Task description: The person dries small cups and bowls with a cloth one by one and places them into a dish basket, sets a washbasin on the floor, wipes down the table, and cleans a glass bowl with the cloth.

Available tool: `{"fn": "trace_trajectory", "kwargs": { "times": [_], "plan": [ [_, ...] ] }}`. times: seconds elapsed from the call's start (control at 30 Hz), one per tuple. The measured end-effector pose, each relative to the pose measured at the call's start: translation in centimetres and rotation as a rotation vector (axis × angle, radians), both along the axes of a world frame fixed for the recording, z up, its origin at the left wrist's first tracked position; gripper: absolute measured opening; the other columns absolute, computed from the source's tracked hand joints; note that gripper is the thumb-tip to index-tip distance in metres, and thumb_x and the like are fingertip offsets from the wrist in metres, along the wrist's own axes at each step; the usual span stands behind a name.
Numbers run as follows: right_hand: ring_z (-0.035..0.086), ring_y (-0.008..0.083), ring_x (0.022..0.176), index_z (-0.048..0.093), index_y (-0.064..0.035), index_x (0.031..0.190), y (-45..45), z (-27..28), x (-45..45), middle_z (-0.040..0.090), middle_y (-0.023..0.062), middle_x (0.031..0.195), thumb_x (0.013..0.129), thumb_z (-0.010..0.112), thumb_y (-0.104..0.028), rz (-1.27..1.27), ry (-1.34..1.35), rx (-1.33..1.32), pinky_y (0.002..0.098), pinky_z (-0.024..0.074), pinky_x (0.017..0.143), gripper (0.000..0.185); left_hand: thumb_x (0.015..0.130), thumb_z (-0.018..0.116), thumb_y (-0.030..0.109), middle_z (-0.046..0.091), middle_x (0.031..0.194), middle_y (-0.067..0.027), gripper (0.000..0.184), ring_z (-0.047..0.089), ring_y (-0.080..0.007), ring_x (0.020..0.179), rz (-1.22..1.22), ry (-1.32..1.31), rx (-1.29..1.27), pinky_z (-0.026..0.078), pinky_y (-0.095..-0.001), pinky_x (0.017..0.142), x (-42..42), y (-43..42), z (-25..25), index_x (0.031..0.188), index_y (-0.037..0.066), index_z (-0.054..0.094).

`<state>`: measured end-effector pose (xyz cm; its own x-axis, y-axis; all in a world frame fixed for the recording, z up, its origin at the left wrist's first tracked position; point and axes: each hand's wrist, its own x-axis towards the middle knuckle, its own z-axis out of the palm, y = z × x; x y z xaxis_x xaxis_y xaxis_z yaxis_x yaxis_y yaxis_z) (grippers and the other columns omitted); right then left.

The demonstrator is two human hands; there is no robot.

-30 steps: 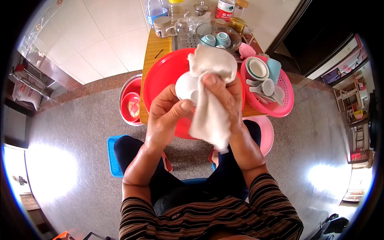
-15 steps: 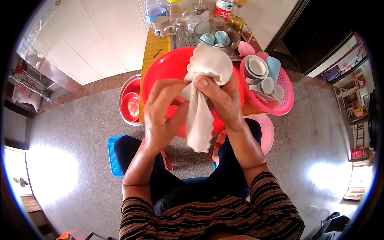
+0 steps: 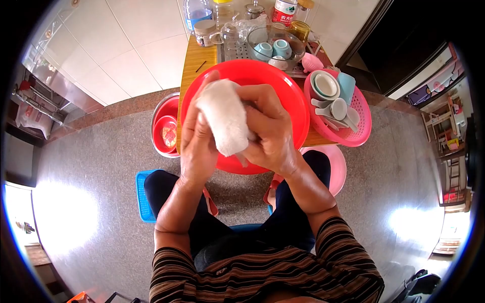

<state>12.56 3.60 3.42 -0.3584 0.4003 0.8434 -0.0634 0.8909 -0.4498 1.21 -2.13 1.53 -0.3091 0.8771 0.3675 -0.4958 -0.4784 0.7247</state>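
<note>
Both my hands are raised over a large red basin (image 3: 298, 96) and grip a white cloth (image 3: 225, 116). My left hand (image 3: 196, 144) is wrapped round the cloth's left side, with the thumb pressed on the front. On the right side, my right hand (image 3: 273, 129) has its fingers bent and closed on the folded cloth. The cloth is bunched in a thick fold that hangs down between the hands. Whether it wraps anything cannot be seen.
A pink colander (image 3: 361, 121) of white bowls and spoons stands right of the basin. Behind are a glass bowl (image 3: 295, 55) with light-blue cups, a glass teapot (image 3: 232, 36) and jars. A metal basin (image 3: 155, 123) is at left, a blue basket (image 3: 144, 199) on the floor.
The cloth has moved left and is turned over, its long hanging end no longer in front. My left hand has closed round it; a small white piece by its fingers is now hidden.
</note>
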Motion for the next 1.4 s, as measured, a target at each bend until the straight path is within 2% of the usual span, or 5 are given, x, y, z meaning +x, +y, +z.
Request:
{"fn": "trace_trajectory", "kwargs": {
  "times": [0.47, 0.8, 1.03, 1.3, 1.4],
  "plan": [
    [0.058, 0.0262, 0.08, 0.06, -0.0078, 0.094, -0.6, 1.7, 2.0, 0.056, 0.0071, 0.092, 0.057, 0.07, -0.009, -0.069, -0.306, 0.161, 0.0312, 0.0495, 0.069, 0.038, 0.083, 0.059, 0.046, 0.054, 0.119, -0.01, 0.074, 0.053, -0.0197, 0.109, 0.163, 0.543, -0.075, 0.043, -0.0317, 0.093, -0.2, -0.7, 0.7, 0.135, 0.001, 0.033],
    [0.062, 0.0198, 0.079, 0.061, -0.0114, 0.095, 0.0, 2.2, 2.7, 0.057, 0.006, 0.092, 0.059, 0.072, 0.003, -0.255, -0.104, -0.02, 0.0292, 0.0509, 0.062, 0.041, 0.092, 0.03, 0.055, 0.058, 0.105, -0.0106, 0.064, 0.061, -0.0177, 0.081, -0.21, -0.229, -0.165, 0.049, -0.0233, 0.059, -1.1, -0.5, 0.4, 0.129, 0.004, 0.039],
    [0.063, 0.0224, 0.079, 0.058, -0.0099, 0.097, -0.6, 1.1, 0.6, 0.057, 0.005, 0.09, 0.062, 0.072, -0.003, -0.188, -0.156, -0.001, 0.0303, 0.0515, 0.061, 0.038, 0.094, 0.036, 0.046, 0.049, 0.123, -0.0122, 0.059, 0.048, -0.0183, 0.112, 0.158, 0.368, -0.112, 0.037, -0.0302, 0.095, 1.0, -0.6, 0.8, 0.132, 0.001, 0.036],
    [0.062, 0.0238, 0.075, 0.057, -0.0071, 0.091, 0.2, 0.2, 0.6, 0.059, 0.0066, 0.084, 0.066, 0.069, -0.005, 0.078, -0.095, -0.174, 0.0309, 0.0502, 0.062, 0.028, 0.085, 0.045, 0.061, 0.053, 0.116, -0.0083, 0.076, 0.049, -0.0059, 0.078, 0.105, 0.338, -0.212, 0.032, -0.0164, 0.05, -0.1, -0.9, 0.5, 0.128, -0.002, 0.038],
    [0.061, 0.0234, 0.072, 0.058, -0.0068, 0.089, 0.0, 0.1, 0.3, 0.058, 0.0072, 0.08, 0.067, 0.068, -0.004, -0.159, -0.11, 0.088, 0.0295, 0.0491, 0.057, 0.025, 0.084, 0.05, 0.057, 0.054, 0.11, -0.0066, 0.07, 0.049, -0.0095, 0.095, 0.151, 0.463, -0.131, 0.041, -0.0189, 0.074, -0.5, -1.2, 0.5, 0.124, -0.001, 0.043]
  ]
}}
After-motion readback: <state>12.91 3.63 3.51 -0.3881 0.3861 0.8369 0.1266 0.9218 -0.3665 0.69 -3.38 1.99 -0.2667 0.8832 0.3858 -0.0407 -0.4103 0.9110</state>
